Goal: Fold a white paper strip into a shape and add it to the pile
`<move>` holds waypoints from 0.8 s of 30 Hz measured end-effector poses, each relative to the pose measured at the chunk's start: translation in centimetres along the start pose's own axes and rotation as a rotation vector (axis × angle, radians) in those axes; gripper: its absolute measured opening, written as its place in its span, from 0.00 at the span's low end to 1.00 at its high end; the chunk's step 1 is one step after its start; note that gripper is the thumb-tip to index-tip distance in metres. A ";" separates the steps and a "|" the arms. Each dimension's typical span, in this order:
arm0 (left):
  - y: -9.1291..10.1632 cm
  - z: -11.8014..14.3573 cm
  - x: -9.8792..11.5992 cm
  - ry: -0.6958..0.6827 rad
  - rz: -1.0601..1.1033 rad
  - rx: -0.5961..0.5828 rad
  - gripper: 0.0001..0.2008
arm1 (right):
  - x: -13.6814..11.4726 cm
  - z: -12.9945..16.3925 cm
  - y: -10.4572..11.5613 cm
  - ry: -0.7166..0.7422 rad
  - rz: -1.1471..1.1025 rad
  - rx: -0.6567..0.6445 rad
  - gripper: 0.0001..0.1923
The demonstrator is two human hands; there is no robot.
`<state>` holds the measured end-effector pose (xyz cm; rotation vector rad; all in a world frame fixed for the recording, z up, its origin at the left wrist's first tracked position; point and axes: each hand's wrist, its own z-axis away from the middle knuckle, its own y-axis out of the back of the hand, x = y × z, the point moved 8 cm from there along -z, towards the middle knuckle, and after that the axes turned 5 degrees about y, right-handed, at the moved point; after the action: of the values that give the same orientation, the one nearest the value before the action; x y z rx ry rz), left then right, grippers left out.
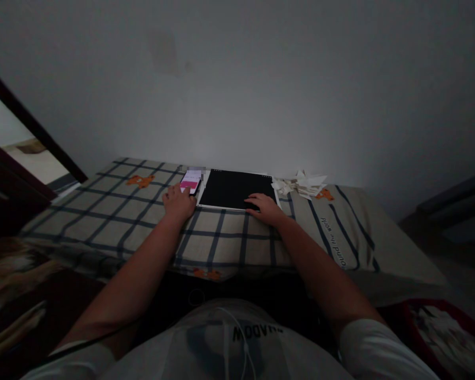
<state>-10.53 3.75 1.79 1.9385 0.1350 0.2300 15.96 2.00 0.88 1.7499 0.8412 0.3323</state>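
My left hand (178,202) rests on the checked cloth, its fingertips touching the lower edge of a lit phone (190,183) with a pink and white screen. My right hand (264,206) lies flat on the near right corner of a black square board (237,188) with a pale rim. Both hands have fingers spread and hold nothing. The phone lies just left of the board.
A checked cloth (114,211) with orange bear prints covers the low table against a grey wall. A pile of folded white paper pieces (301,184) sits right of the board. A dark door frame (27,124) stands at left, and a red patterned item (443,327) lies at lower right.
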 end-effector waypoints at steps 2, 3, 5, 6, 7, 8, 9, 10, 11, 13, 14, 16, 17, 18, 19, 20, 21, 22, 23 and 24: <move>0.0 0.0 0.0 0.002 0.002 -0.009 0.23 | 0.0 0.0 0.0 0.015 0.003 -0.001 0.21; 0.0 0.0 0.1 0.001 0.003 -0.011 0.23 | 0.0 -0.1 0.0 0.024 0.008 -0.004 0.20; 0.1 0.0 0.1 0.000 0.004 -0.008 0.23 | -0.1 -0.1 0.1 0.041 0.022 -0.012 0.20; 0.0 0.0 0.1 0.002 0.001 -0.010 0.23 | -0.2 -0.1 0.2 0.052 0.027 -0.018 0.19; 0.0 0.0 0.0 0.004 -0.002 -0.010 0.23 | -0.3 -0.1 0.3 0.062 0.031 -0.023 0.19; -0.1 0.0 0.0 0.006 -0.004 -0.009 0.23 | -0.5 -0.1 0.4 0.073 0.034 -0.026 0.19; -0.1 0.0 0.0 0.006 -0.006 -0.005 0.23 | -0.6 -0.1 0.5 0.081 0.036 -0.023 0.19; -0.2 0.0 -0.1 0.005 -0.006 -0.001 0.23 | -0.8 -0.1 0.6 0.086 0.035 -0.017 0.19; -0.2 0.0 -0.1 0.002 -0.005 0.005 0.23 | -0.9 -0.1 0.8 0.088 0.031 -0.006 0.19; -0.2 -0.1 -0.1 -0.002 -0.005 0.011 0.23 | -1.0 -0.1 1.1 0.083 0.010 0.025 0.19; -0.2 -0.1 -0.1 -0.002 -0.005 0.009 0.23 | -1.0 -0.1 1.2 0.075 -0.004 0.043 0.19; -0.3 -0.1 -0.1 0.000 -0.008 -0.003 0.23 | -0.8 -0.1 1.5 0.046 -0.028 0.084 0.19; -0.3 -0.1 -0.1 0.002 -0.010 -0.009 0.23 | -0.6 -0.1 1.6 0.026 -0.036 0.101 0.19; -0.3 -0.1 -0.1 0.003 -0.010 -0.014 0.23 | -0.3 -0.1 1.7 0.005 -0.043 0.114 0.19; -0.3 -0.1 0.0 0.003 -0.009 -0.017 0.23 | -0.1 -0.1 1.7 -0.016 -0.050 0.124 0.19; -0.3 -0.1 0.0 0.002 -0.007 -0.017 0.23 | 0.2 -0.1 1.7 -0.036 -0.057 0.131 0.19; -0.2 -0.1 0.0 0.001 -0.004 -0.015 0.23 | 0.4 -0.1 1.7 -0.053 -0.064 0.135 0.19; -0.2 0.0 0.0 -0.003 0.000 -0.012 0.23 | 0.6 -0.2 1.7 -0.067 -0.071 0.140 0.19; -0.1 0.0 0.1 -0.005 0.005 -0.011 0.23 | 0.8 -0.2 1.7 -0.076 -0.078 0.147 0.19; -0.1 0.0 0.1 -0.007 0.010 -0.010 0.24 | 0.9 -0.2 1.7 -0.080 -0.084 0.155 0.20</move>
<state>-10.43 3.77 1.69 1.9299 0.1200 0.2301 17.11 2.51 2.35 1.8523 0.8989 0.1434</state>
